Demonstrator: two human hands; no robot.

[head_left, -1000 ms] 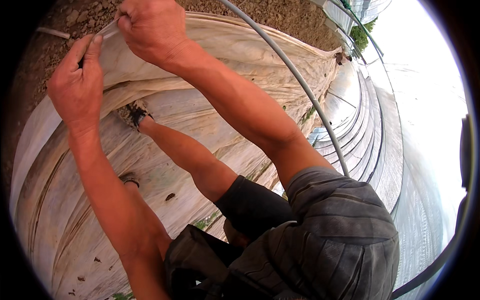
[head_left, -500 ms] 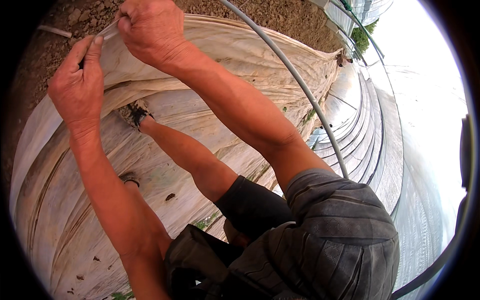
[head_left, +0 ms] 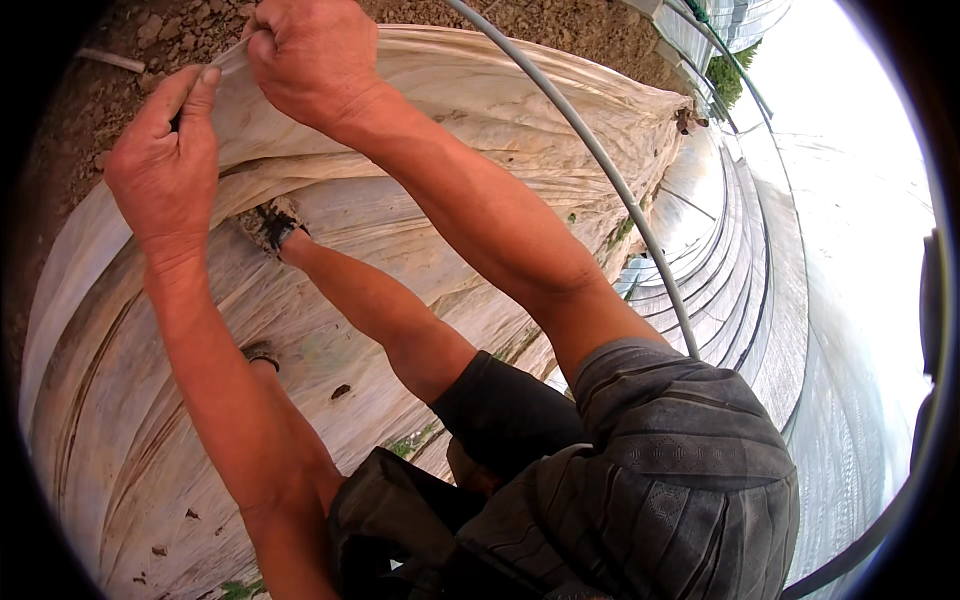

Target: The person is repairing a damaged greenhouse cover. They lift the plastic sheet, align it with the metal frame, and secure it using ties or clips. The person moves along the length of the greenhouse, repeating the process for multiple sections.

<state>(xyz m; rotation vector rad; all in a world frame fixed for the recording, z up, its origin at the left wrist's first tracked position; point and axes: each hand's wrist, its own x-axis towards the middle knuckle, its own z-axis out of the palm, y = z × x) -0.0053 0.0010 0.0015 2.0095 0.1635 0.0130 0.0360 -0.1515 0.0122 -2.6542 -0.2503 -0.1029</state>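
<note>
A large, dirt-stained whitish plastic sheet (head_left: 480,100) spreads across the ground, wrinkled into long folds. Its far edge is lifted at the upper left, where both hands grip it close together. My left hand (head_left: 170,150) pinches the edge between thumb and fingers. Just to its right, my right hand (head_left: 315,65) is closed in a fist around the same edge, and a short taut stretch of sheet runs between them. What lies inside the right fist is hidden.
My muddy shoe (head_left: 275,225) stands on the sheet. Bare clumped soil (head_left: 560,45) borders its far side, with a pale stick (head_left: 110,60) at the left. A grey curved pole (head_left: 600,150) arches past my right arm. Translucent plastic walling (head_left: 750,270) rises on the right.
Both hands have shifted slightly to the right, still holding the sheet's edge. My legs and the rest of the sheet look the same.
</note>
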